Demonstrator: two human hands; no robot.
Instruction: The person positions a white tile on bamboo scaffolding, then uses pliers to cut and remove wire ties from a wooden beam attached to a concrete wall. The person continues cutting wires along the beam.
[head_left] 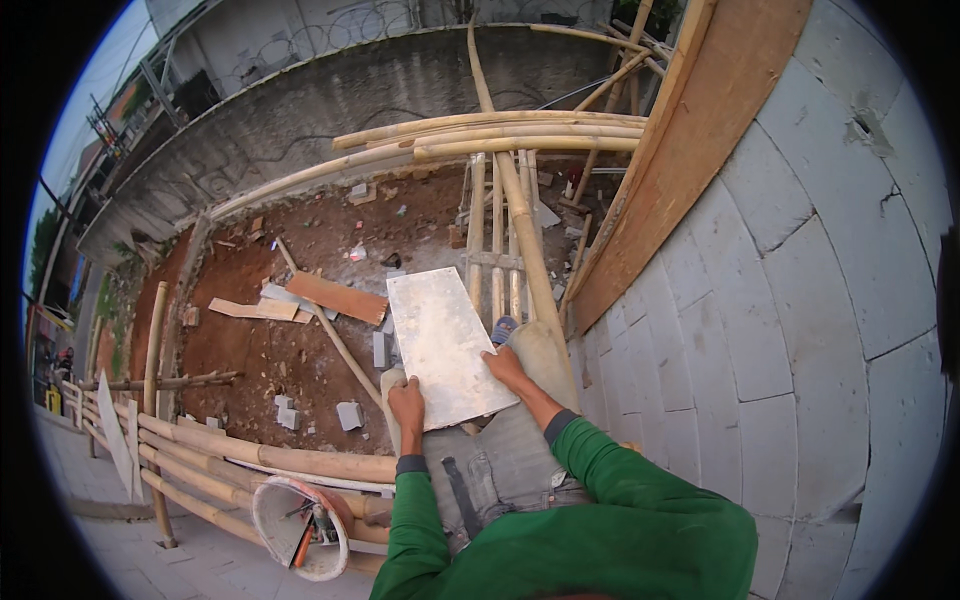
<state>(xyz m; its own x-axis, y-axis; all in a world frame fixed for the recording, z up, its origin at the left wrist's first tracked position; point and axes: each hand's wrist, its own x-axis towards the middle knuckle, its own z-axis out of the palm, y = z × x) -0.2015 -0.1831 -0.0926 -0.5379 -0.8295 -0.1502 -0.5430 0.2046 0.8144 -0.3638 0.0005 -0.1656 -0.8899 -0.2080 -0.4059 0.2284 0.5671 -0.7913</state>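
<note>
A pale, flat rectangular board (442,335), smeared with greyish-white stains, is held in front of me above my legs. My left hand (407,403) grips its lower left edge, fingers closed round it. Farther up on the opposite side, my right hand (506,366) clasps the right edge, with the thumb on the top face. The fingers under the board are hidden. Both forearms are in green sleeves with dark cuffs. Below the board my grey trousers (500,455) show, and a blue shoe (504,328) peeks out past its right edge.
Bamboo poles (520,130) form scaffolding ahead and at left. A bucket of tools (338,540) stands lower left. To the right rises a grey block wall (700,330) beside a wooden plank (690,140). Far below, wood scraps (340,297) and block pieces (350,415) litter reddish soil.
</note>
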